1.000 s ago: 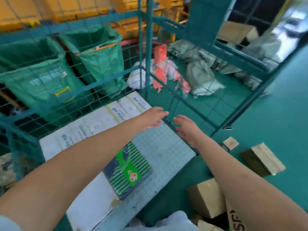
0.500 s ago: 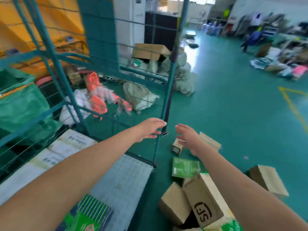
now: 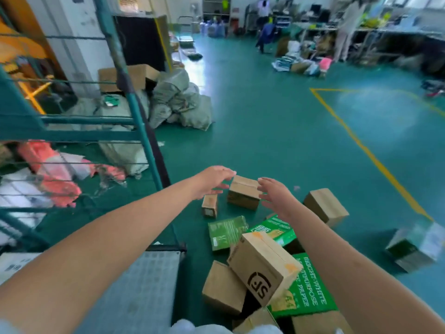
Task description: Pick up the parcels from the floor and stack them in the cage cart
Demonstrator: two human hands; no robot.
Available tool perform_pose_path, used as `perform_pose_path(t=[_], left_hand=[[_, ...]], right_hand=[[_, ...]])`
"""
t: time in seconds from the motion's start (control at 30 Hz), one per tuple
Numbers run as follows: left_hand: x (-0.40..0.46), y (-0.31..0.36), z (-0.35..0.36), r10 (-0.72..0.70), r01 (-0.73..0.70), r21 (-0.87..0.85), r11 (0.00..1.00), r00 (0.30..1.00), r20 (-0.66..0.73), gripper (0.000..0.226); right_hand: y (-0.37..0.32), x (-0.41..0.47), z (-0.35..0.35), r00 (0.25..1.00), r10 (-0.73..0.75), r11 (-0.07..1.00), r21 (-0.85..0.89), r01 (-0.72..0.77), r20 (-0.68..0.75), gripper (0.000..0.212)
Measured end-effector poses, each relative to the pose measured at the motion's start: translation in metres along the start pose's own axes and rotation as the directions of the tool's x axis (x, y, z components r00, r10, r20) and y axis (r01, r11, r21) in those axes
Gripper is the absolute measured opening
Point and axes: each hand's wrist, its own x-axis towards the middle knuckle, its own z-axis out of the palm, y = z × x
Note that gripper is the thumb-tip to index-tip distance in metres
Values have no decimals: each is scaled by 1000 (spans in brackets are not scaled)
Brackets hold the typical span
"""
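Several parcels lie on the green floor at the lower middle. A brown cardboard box (image 3: 243, 192) sits between my hands. My left hand (image 3: 212, 180) reaches out just left of it, fingers straight, holding nothing. My right hand (image 3: 274, 195) is spread just right of the box, also holding nothing. Nearer me lie a small brown box (image 3: 210, 205), a flat green parcel (image 3: 226, 232), a brown SF box (image 3: 261, 266) and a green paper carton (image 3: 303, 300). The green cage cart (image 3: 142, 131) stands at left, its grey floor plate (image 3: 139, 292) at the lower left.
Further brown boxes (image 3: 325, 206) and a green-sided box (image 3: 413, 247) lie to the right. Grey sacks (image 3: 180, 102) and red-white bags (image 3: 50, 169) are heaped beyond the cart. A yellow line (image 3: 361, 145) crosses the floor. People and tables stand far back.
My view has swung right from the cart's inside to the floor parcels. Both empty hands have moved from over the cart floor out to either side of the brown box.
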Motion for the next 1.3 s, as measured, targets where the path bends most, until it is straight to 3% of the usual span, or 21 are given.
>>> perform_pose_path(t=[0.07, 0.23, 0.37, 0.7, 0.8, 0.93, 1.3], left_hand=[[16, 9, 15, -5, 4, 34, 999, 1000, 25, 27], [63, 27, 47, -21, 9, 112, 994, 994, 108, 34], [104, 43, 66, -32, 5, 146, 989, 983, 182, 35], [244, 85, 96, -55, -69, 262, 963, 898, 436, 32], [292, 102, 86, -90, -80, 308, 948, 860, 501, 34], [350, 118, 60, -125, -83, 347, 934, 836, 535, 34], [501, 162, -36, -173, -22, 354, 935, 842, 511, 35]], right_hand=[[6, 3, -22, 999, 13, 1000, 23, -12, -43, 33], [20, 9, -67, 981, 94, 991, 108, -76, -169, 18], [30, 25, -97, 955, 125, 982, 174, -80, -269, 25], [42, 84, -149, 823, 305, 915, 386, -115, -479, 26], [31, 120, -143, 768, 382, 877, 463, -125, -515, 34], [7, 170, -128, 749, 418, 848, 515, -120, -514, 41], [-64, 308, -85, 742, 435, 842, 523, -135, -510, 27]])
